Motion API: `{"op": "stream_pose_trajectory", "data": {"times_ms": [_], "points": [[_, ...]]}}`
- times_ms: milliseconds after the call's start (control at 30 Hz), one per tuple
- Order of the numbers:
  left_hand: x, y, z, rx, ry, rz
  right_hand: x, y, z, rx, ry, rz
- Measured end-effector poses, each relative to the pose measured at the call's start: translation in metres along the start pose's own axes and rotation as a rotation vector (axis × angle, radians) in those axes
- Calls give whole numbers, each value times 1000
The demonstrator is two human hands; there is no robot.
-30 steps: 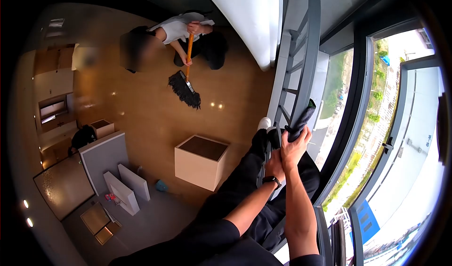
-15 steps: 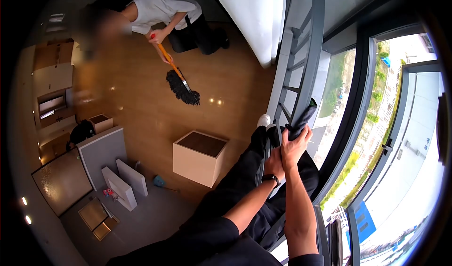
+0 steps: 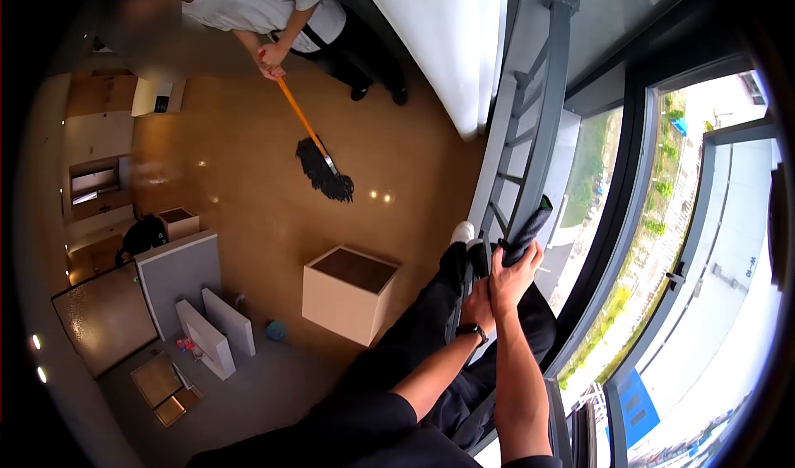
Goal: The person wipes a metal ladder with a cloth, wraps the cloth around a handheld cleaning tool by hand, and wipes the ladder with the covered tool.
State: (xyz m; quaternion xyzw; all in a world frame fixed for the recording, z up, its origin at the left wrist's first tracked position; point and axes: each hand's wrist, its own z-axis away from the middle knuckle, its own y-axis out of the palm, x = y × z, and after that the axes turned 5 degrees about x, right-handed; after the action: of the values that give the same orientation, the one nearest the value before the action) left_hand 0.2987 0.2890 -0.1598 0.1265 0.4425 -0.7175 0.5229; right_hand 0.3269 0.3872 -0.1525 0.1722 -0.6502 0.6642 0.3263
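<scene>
Roll of dark cloth (image 3: 528,229) at the near, window-side edge of the grey frame (image 3: 551,103), clasped in the right hand (image 3: 515,279). Left hand (image 3: 478,304) tucked beside the right wrist, mostly hidden; cannot tell whether open or closed. Grip firmly, keeping wrist straight, leaning away from the window (image 3: 638,137). Beyond, glossy brown floor (image 3: 414,170), with pale box (image 3: 339,302) near the grey-floored edge (image 3: 273,389), another person (image 3: 257,0) holding a mop (image 3: 325,171).

Black cloth (image 3: 528,231), grey ladder (image 3: 548,112), white curtain (image 3: 447,50)
</scene>
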Motion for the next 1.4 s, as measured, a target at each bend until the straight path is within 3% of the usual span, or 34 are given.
{"op": "stream_pose_trajectory", "data": {"times_ms": [167, 1400], "points": [[4, 1, -3, 88, -77, -79, -1, -2, 1, -11, -36, -6], [1, -1, -1, 68, -57, -16, 4, -5, 3, -6, 9, -64]]}}
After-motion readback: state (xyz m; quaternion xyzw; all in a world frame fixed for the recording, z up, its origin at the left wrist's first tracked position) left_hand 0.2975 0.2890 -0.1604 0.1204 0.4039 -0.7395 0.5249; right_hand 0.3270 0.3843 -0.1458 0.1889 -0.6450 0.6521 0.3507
